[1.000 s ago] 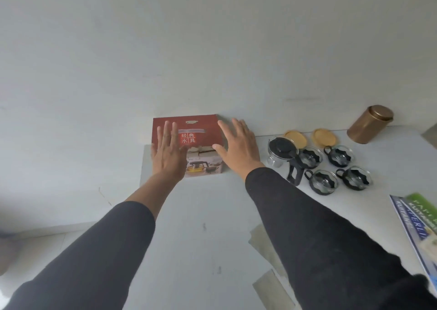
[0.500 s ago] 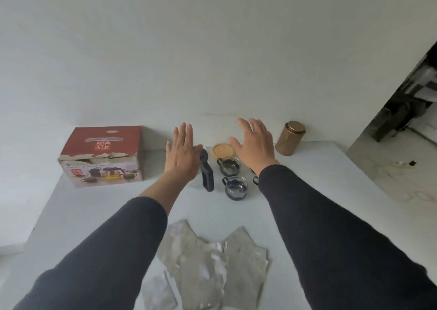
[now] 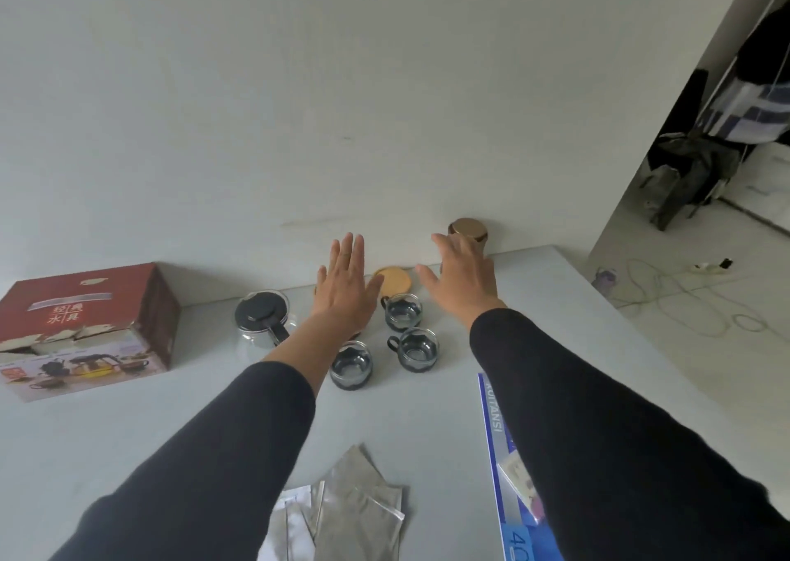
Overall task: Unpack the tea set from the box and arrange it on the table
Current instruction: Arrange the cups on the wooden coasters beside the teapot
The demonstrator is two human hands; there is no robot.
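Note:
The red tea set box (image 3: 85, 329) stands at the table's left. A glass teapot (image 3: 263, 319) with a black lid sits right of it. Three glass cups with dark holders are visible: one (image 3: 402, 311) at the back, one (image 3: 415, 349) in front of it and one (image 3: 351, 364) beside my left forearm. A yellow round coaster (image 3: 394, 280) lies behind them. My left hand (image 3: 345, 291) hovers flat and empty over the cups, fingers spread. My right hand (image 3: 464, 276) hovers open to the right, in front of the bronze tin (image 3: 468, 231).
Silver foil pouches (image 3: 355, 505) lie on the white table (image 3: 213, 411) near its front edge. A blue printed sheet with a small bag (image 3: 500, 432) lies under my right arm. Past the table's right edge is tiled floor with cables (image 3: 684, 299).
Both hands left the red box and swung right, over the cups. The view turned right with them, so the box now sits at the far left.

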